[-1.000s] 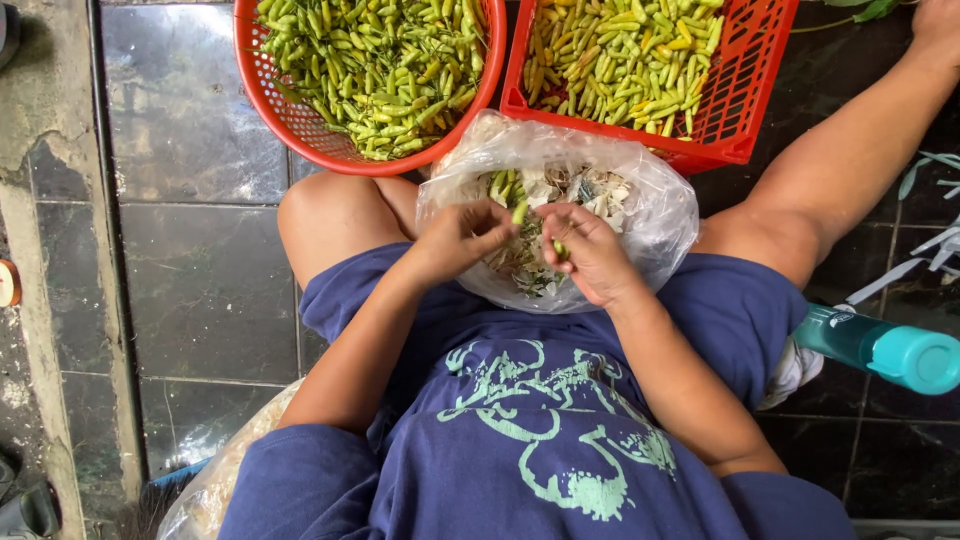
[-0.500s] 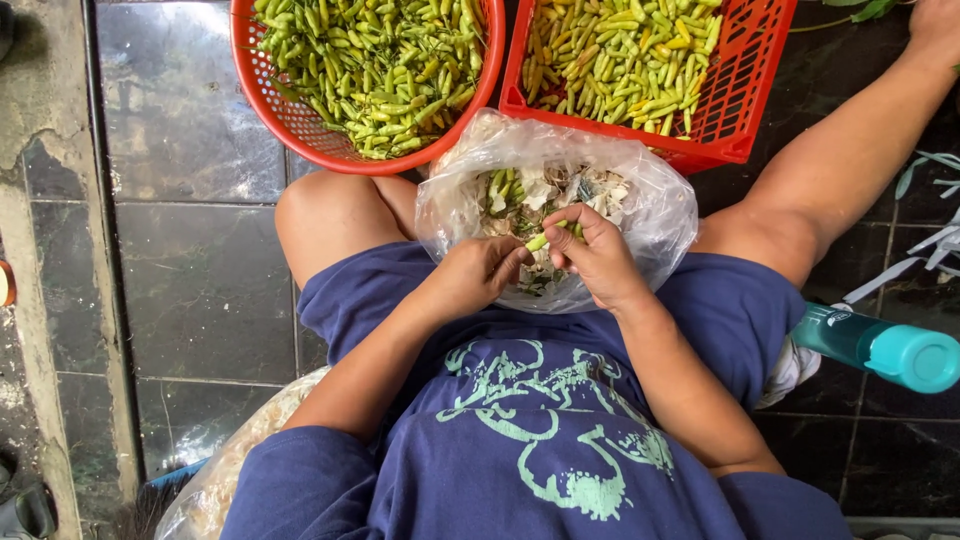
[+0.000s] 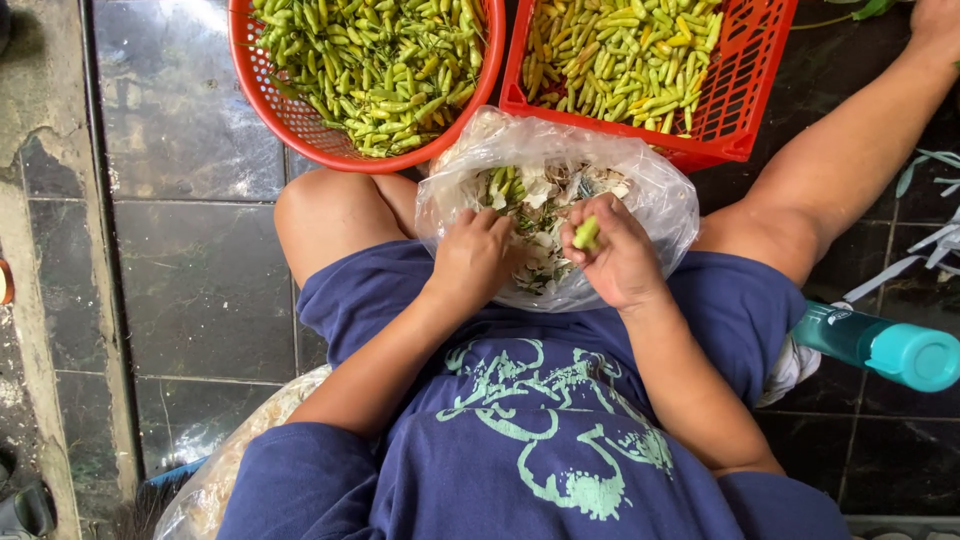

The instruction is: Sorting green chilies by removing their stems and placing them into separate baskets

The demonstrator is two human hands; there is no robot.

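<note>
The fingers (image 3: 590, 222) of the right hand (image 3: 618, 262) are curled in tight, pinching a small light-green chilli pepper (image 3: 586, 233) between thumb and fingertips, with its end poking up above the knuckles. The wrist is bent inward over the lap and the forearm runs back toward the body along the dark blue shirt (image 3: 540, 440).

The left hand (image 3: 474, 262) lies palm down, its fingers (image 3: 488, 222) loosely bent and resting on the contents of a crumpled clear plastic bag (image 3: 660, 205); whether they grip anything there cannot be told. Its forearm slants down to the lower left.

The bag sits in the lap between the two bare knees, both hands inside its open mouth, and holds pale scraps mixed with a few green peppers.

Just beyond the bag, on the dark tiled floor (image 3: 190, 290), stand two containers touching it: a round red plastic basket (image 3: 290, 110) full of green chilli peppers near the floor's top edge, and beside it a rectangular red plastic crate (image 3: 745, 95) of yellower green peppers.

A teal plastic bottle (image 3: 880, 345) lies on its side by the right thigh. Another clear bag (image 3: 215, 480) rests near the bottom left.
</note>
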